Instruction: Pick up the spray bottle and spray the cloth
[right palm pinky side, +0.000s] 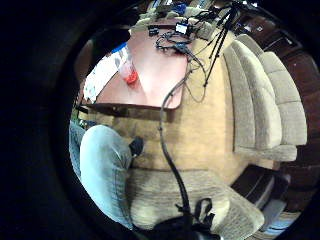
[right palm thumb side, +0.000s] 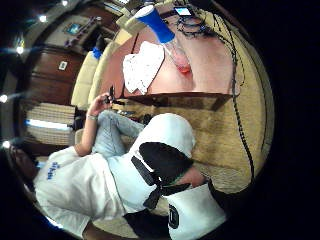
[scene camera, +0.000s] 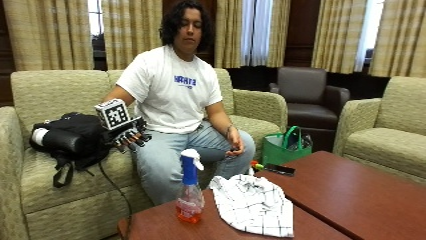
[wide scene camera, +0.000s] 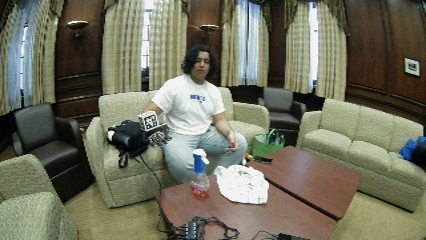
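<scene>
Right hand (scene camera: 128, 134) raised beside the sofa, fingers loosely curled and holding nothing, well apart from the spray bottle (scene camera: 190, 187), which stands upright on the table (scene camera: 346, 200) at 9 o'clock of the cloth (scene camera: 256, 202); risk: tall narrow bottle tips if the reach clips its head.

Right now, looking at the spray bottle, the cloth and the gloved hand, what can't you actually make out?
- Spray bottle: the trigger and the way the nozzle faces are too small to read in either outside view.
- Cloth: its near edge hangs over the table rim; wet or dry cannot be told.
- Right hand: the marker cube hides its back; the fingers hang loosely, holding nothing.
- Palm views: bottle and cloth are far and tiny.
</scene>
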